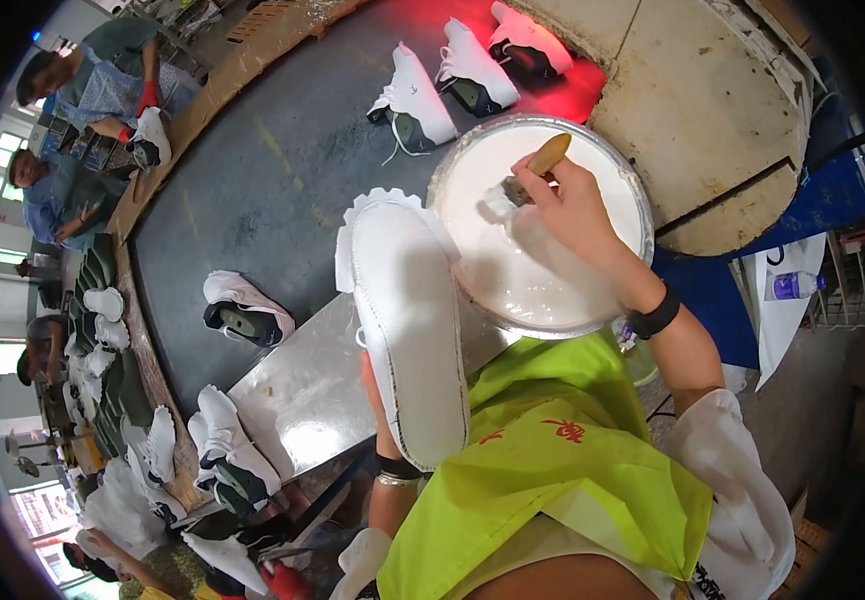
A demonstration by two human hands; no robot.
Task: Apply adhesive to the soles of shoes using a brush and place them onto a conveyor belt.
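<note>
My left hand [371, 395] holds a white shoe upper [408, 330] from behind, mostly hidden by it. Its flat, pale underside, with stitching along the rim, faces me, and a ruffled edge shows at the toe. In my right hand [583, 205] is a brush [550, 155], gripped by its short wooden handle. The bristles touch or hover just over the thick white liquid in a round metal basin [643, 190]; I cannot tell which. This basin stands right of the shoe upper, at the work surface's near edge.
Several white-and-dark shoes [415, 105] lie along the dark conveyor belt [283, 150], some under red light at the far end. A shiny metal plate [303, 390] lies left of the shoe upper. Co-workers [118, 80] line the left side. A bottle [798, 286] is at right.
</note>
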